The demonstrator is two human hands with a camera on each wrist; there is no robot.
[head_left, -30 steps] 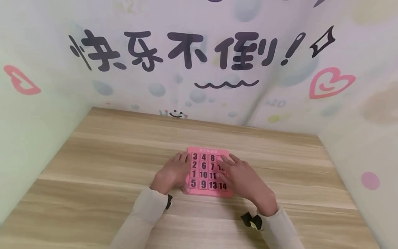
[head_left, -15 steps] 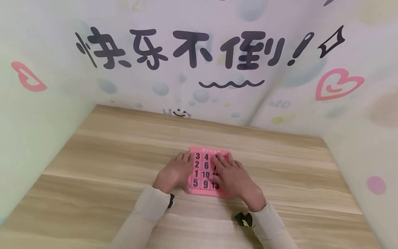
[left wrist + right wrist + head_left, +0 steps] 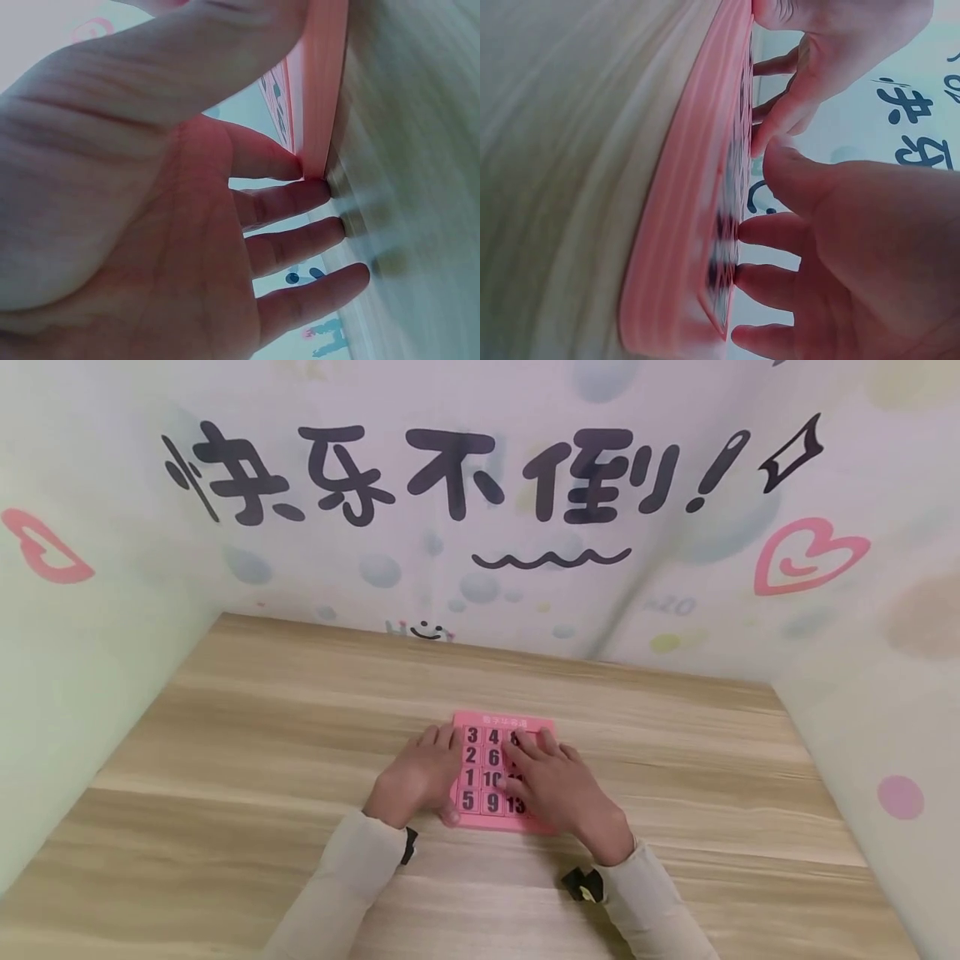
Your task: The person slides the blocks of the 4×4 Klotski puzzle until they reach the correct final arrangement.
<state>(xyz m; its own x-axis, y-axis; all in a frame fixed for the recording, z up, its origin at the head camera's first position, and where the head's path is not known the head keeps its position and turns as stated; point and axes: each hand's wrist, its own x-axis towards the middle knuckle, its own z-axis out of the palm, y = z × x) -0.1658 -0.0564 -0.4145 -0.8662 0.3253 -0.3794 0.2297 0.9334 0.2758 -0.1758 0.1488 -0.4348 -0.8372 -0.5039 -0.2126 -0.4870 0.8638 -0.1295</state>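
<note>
Left hand [image 3: 418, 775] touches pink puzzle [image 3: 486, 768]; right hand [image 3: 561, 785] apparently touches tiles [image 3: 469, 778].

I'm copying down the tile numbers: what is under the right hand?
Under the right hand lies the right part of the pink number puzzle. Tile 13 is readable beside it; numbers directly beneath the hand are covered and cannot be read.

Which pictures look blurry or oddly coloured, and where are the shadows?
Head view: mostly clear, soft shadow on the table beside the right sleeve. Left wrist: bluish cast, table smeared, faint shadows by the left hand. Right wrist: numbers on the pink board smeared past reading, wall lettering sharper.
</note>
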